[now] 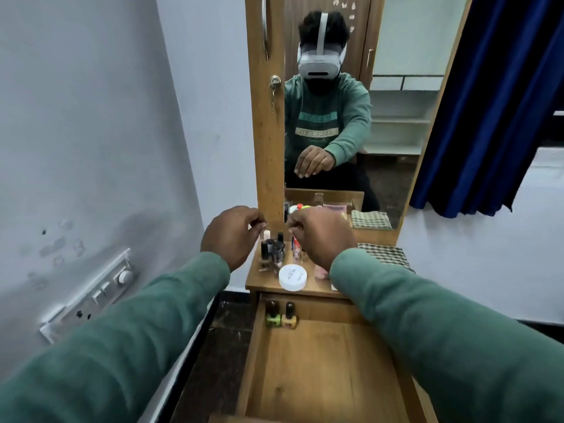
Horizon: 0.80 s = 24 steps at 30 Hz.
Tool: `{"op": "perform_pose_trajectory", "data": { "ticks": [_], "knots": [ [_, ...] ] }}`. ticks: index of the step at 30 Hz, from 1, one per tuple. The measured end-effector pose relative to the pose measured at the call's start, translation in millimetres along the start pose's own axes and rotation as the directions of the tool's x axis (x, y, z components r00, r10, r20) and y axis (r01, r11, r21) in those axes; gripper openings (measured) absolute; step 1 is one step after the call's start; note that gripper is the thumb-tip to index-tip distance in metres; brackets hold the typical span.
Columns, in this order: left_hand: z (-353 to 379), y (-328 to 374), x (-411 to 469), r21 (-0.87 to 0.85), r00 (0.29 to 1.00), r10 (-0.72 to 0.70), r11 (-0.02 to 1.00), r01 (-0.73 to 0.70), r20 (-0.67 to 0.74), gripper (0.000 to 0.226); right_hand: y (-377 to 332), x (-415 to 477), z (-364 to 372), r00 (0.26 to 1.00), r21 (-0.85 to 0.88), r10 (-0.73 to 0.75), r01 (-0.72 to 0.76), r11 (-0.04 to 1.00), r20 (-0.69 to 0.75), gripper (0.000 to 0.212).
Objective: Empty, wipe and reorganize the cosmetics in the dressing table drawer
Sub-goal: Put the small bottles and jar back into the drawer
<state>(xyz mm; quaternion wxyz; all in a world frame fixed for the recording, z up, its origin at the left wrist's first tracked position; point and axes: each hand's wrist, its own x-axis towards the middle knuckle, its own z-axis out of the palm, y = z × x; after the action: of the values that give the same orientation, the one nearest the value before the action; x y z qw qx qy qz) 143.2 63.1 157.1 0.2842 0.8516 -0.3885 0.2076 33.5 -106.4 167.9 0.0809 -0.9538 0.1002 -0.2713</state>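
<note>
**Both hands over the cosmetics, drawer pulled open below**

I reach both arms, in green sleeves, over the small wooden worktop [317, 290] of the dressing table. My left hand [230, 236] hangs at the worktop's left edge, fingers curled with thumb and fingertips drawn close together; whether they pinch anything I cannot tell. My right hand [320, 236] hovers over the right half of the cosmetics, its fingers bent downward and close together, and it hides what lies under it, so I cannot tell whether it grips something.

Between my hands stands a cluster of small dark-capped bottles [272, 250], upright and packed together near the mirror [351, 117]. Just right of them is a slim tube with red on it [295, 247]. In front of the cluster, near the worktop's front edge, sits a round white jar [292, 277]. A checked cloth [386, 256] lies folded at the worktop's right end, partly behind my right sleeve.

Below the worktop the drawer [320, 370] is pulled out toward me. Two nail polish bottles [281, 315] with black caps, one greenish and one yellowish, stand side by side in its back left corner, touching or nearly so; the rest of the drawer floor shows bare wood.

To the left, a white switch panel [91, 296] is set in the wall. A dark blue curtain [494, 102] hangs at the right.
</note>
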Motion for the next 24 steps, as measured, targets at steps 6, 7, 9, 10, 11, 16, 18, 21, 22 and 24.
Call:
{"op": "perform_pose_trajectory", "data": {
  "ticks": [6, 7, 9, 10, 11, 16, 18, 21, 22, 24],
  "knots": [
    [24, -27, 37, -0.093, 0.986, -0.049, 0.994, 0.064, 0.157, 0.018, 5, 56, 26, 0.989, -0.098, 0.049, -0.036, 0.995, 0.14, 0.01],
    [31, -31, 39, -0.089, 0.98, -0.04, 0.994, 0.059, 0.196, 0.019, 6, 60, 34, 0.988, -0.144, 0.024, -0.002, 0.99, 0.152, 0.012],
    [45, -40, 44, -0.045, 0.965, 0.001, 0.999, 0.011, 0.262, 0.024, 9, 67, 49, 0.984, -0.228, -0.042, 0.082, 0.97, 0.173, 0.015],
    [51, -43, 46, -0.029, 0.959, 0.023, 0.999, -0.015, 0.283, 0.029, 11, 69, 55, 0.981, -0.261, -0.065, 0.111, 0.959, 0.181, 0.016],
    [56, -47, 49, -0.025, 0.953, 0.039, 0.999, -0.033, 0.3, 0.032, 12, 71, 59, 0.979, -0.287, -0.076, 0.129, 0.949, 0.187, 0.017],
    [71, -57, 56, -0.031, 0.931, 0.088, 0.996, -0.082, 0.354, 0.024, 18, 78, 74, 0.958, -0.27, -0.119, 0.191, 0.944, 0.261, 0.013],
    [74, -58, 57, -0.036, 0.931, 0.097, 0.995, -0.09, 0.351, 0.015, 20, 80, 78, 0.956, -0.253, -0.12, 0.19, 0.949, 0.268, 0.012],
    [78, -58, 57, -0.029, 0.942, 0.092, 0.996, -0.087, 0.323, 0.011, 21, 80, 82, 0.959, -0.219, -0.094, 0.155, 0.963, 0.266, 0.023],
    [78, -58, 56, -0.022, 0.945, 0.09, 0.996, -0.088, 0.314, 0.011, 19, 80, 82, 0.96, -0.207, -0.089, 0.147, 0.967, 0.265, 0.028],
    [75, -56, 55, -0.003, 0.949, 0.093, 0.995, -0.096, 0.301, 0.013, 17, 79, 81, 0.966, -0.172, -0.075, 0.119, 0.978, 0.246, 0.028]
  ]
}}
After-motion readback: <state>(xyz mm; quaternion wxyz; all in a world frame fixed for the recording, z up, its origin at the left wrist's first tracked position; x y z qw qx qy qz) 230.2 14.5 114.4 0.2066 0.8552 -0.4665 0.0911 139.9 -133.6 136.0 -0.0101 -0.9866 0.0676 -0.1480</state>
